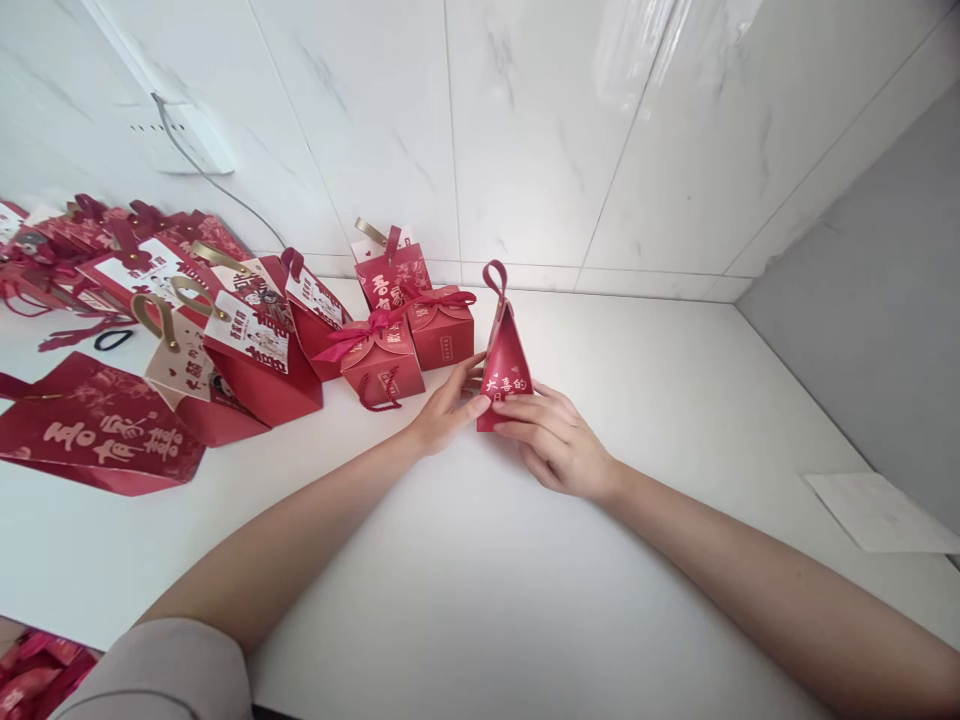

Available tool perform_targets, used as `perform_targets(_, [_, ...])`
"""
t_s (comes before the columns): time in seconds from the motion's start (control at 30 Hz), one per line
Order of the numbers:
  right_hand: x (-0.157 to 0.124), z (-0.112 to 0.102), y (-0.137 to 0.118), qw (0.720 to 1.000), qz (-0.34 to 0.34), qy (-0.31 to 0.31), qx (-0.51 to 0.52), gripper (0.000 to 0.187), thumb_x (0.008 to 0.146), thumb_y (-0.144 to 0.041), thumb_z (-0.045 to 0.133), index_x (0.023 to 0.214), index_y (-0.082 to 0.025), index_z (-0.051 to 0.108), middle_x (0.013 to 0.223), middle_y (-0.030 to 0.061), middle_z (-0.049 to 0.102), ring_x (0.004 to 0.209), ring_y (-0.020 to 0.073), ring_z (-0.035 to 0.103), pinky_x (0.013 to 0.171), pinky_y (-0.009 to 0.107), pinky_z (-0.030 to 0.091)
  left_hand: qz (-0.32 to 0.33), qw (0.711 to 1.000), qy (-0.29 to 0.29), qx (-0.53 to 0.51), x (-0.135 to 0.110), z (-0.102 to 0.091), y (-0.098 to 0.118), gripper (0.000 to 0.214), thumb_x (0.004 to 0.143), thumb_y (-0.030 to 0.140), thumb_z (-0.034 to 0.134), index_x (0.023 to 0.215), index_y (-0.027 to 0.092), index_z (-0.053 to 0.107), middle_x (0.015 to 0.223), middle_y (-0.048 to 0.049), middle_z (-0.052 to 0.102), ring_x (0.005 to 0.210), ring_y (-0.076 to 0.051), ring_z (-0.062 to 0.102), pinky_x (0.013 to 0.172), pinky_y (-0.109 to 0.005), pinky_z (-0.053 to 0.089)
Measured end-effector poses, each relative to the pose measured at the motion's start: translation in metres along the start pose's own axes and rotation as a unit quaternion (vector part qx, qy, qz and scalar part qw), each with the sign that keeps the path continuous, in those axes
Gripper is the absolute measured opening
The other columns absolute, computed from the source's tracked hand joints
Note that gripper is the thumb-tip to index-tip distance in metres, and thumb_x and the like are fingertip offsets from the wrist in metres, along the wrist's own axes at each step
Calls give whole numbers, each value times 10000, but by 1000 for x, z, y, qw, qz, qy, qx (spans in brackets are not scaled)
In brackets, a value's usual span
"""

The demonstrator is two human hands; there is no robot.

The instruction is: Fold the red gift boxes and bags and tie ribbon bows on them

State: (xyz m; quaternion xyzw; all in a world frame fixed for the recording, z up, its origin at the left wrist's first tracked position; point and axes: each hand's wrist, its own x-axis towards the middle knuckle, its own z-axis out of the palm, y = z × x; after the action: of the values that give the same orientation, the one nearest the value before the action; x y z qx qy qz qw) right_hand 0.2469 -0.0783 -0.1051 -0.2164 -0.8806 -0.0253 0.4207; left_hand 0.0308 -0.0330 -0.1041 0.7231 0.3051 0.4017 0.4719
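Note:
Upright on the white table stands a small red gift box [509, 352] that narrows to a peak, with a dark red loop handle on top and pale lettering low on its front. My left hand [444, 412] grips its left side, the thumb on the lower front edge and the fingers partly hidden at the side. On the right, my right hand [561, 442] has its fingers curled across the lower front, covering some of the lettering. Close to my left hand are two red boxes tied with ribbon bows, the nearer box [382, 372] and the farther box [448, 335].
A taller red box [390, 268] stands behind the bow-tied ones. Several red bags with white panels [251, 330] crowd the left, before a pile of red packaging [97, 230]. A grey cable [217, 185] runs down the tiled wall. A white sheet [881, 510] lies at right.

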Motion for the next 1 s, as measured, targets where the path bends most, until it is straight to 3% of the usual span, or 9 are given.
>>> perform_targets(0.1, [1, -1, -3, 993, 80, 77, -31, 623, 845, -208, 591, 1410, -279, 337, 1495, 98, 355, 1358, 291, 374, 1117, 557, 292, -11, 1000, 17, -11, 0, 0, -2, 605, 864, 563, 488, 1366, 232, 419, 1315, -111, 542, 1156, -268, 532, 965, -391, 424])
perform_targets(0.23, [4, -2, -4, 977, 208, 28, 31, 842, 864, -349, 585, 1505, -231, 51, 1571, 138, 141, 1438, 319, 179, 1139, 605, 167, -15, 999, 24, -18, -1, -2, -2, 591, 875, 568, 461, 1358, 228, 439, 1335, -108, 530, 1172, -280, 524, 955, -396, 438])
perform_targets(0.3, [4, -1, -2, 962, 259, -7, 83, 859, 881, -395, 565, 1507, -247, -5, 1574, 133, 132, 1438, 306, 186, 1139, 605, 163, -19, 999, 25, -19, -1, -3, -3, 588, 879, 570, 452, 1360, 232, 436, 1352, -104, 517, 1190, -281, 514, 960, -398, 438])
perform_targets(0.4, [1, 2, 3, 933, 317, -50, 161, 859, 893, -440, 552, 1501, -296, -37, 1557, 127, 209, 1394, 299, 309, 1116, 619, 205, -23, 999, 30, -17, -1, -5, -3, 593, 880, 572, 448, 1365, 230, 428, 1360, -103, 510, 1216, -282, 498, 978, -403, 430])
perform_targets(0.5, [-2, 5, 8, 913, 339, -77, 211, 825, 894, -460, 552, 1497, -319, 7, 1535, 118, 273, 1333, 290, 411, 1092, 597, 281, -31, 999, 35, -21, 0, -5, -2, 607, 872, 575, 462, 1365, 223, 425, 1366, -107, 510, 1227, -281, 496, 991, -403, 424])
perform_targets(0.63, [-2, 4, 8, 912, 335, -59, 231, 782, 882, -450, 578, 1487, -307, 103, 1532, 108, 274, 1305, 283, 437, 1064, 522, 367, -44, 997, 35, -50, -1, -4, -1, 591, 853, 549, 522, 1347, 230, 453, 1368, -90, 524, 1229, -274, 508, 995, -388, 430])
perform_targets(0.8, [0, 2, 12, 910, 346, 58, 223, 617, 909, -456, 526, 1435, -274, 260, 1468, 108, 367, 1225, 262, 491, 1063, 492, 366, -55, 991, 85, -86, 0, -3, -9, 500, 915, 536, 403, 1236, 199, 585, 1227, -80, 640, 1146, -269, 580, 994, -405, 431])
perform_targets(0.9, [0, 4, 19, 880, 384, 134, 245, 478, 936, -450, 477, 1361, -264, 359, 1399, 94, 442, 1228, 235, 479, 1044, 443, 391, -35, 991, 124, -41, 2, -5, -11, 438, 892, 474, 502, 1220, 196, 587, 1234, -76, 634, 1176, -259, 558, 1034, -406, 397])
perform_targets(1.0, [-2, 6, 24, 844, 442, 149, 264, 431, 896, -473, 543, 1256, -264, 432, 1232, 77, 550, 971, 204, 599, 844, 382, 505, 13, 984, 175, -20, 2, -5, -5, 481, 899, 475, 489, 1310, 225, 498, 1334, -78, 558, 1265, -242, 485, 1096, -412, 331])
